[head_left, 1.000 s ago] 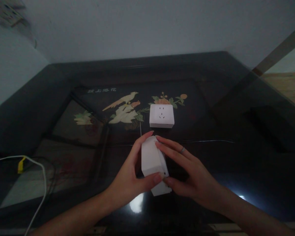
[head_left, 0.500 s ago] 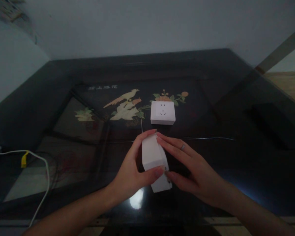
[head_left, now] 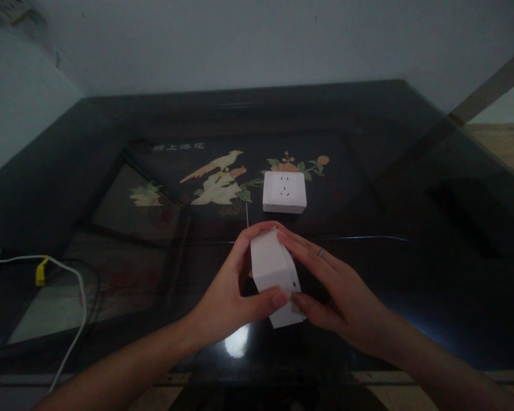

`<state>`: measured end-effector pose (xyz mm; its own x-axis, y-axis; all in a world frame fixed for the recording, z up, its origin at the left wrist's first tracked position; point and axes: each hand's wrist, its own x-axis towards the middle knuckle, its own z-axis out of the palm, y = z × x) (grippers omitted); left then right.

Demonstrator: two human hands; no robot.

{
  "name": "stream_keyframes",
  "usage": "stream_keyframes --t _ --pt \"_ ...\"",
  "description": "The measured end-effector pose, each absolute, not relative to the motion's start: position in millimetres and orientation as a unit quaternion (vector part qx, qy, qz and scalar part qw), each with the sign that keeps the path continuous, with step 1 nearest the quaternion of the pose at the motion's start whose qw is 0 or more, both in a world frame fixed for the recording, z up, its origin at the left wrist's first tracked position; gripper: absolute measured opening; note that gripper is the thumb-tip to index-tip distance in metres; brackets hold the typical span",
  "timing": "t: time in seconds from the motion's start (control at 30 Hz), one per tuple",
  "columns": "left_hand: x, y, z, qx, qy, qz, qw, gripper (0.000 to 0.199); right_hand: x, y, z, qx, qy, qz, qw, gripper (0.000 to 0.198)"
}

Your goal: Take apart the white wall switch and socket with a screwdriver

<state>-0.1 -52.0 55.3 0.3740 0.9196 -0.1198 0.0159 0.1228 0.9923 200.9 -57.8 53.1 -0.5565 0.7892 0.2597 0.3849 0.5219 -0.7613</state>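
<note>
Fingers (head_left: pixel 247 233) of the left hand (head_left: pixel 223 294) clamp a white box (head_left: pixel 270 260), the right hand (head_left: pixel 346 294) gripping its other side. They're seemingly working its edge; next calls for even pressure. Just beyond, a socket block (head_left: pixel 285 191) sits on the black table (head_left: pixel 377 171).

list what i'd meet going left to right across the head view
yellow tag on the cable → leafy inlay → left hand → held white box → right hand → brown floor patch
</note>
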Motion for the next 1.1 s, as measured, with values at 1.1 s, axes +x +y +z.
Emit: stream_keyframes --t 1.1 --pt "4.6 -54.7 40.6 0.593 0.371 0.442 0.561 0.067 195.1 -64.0 65.6 -0.366 -0.870 0.146 0.297 0.045"
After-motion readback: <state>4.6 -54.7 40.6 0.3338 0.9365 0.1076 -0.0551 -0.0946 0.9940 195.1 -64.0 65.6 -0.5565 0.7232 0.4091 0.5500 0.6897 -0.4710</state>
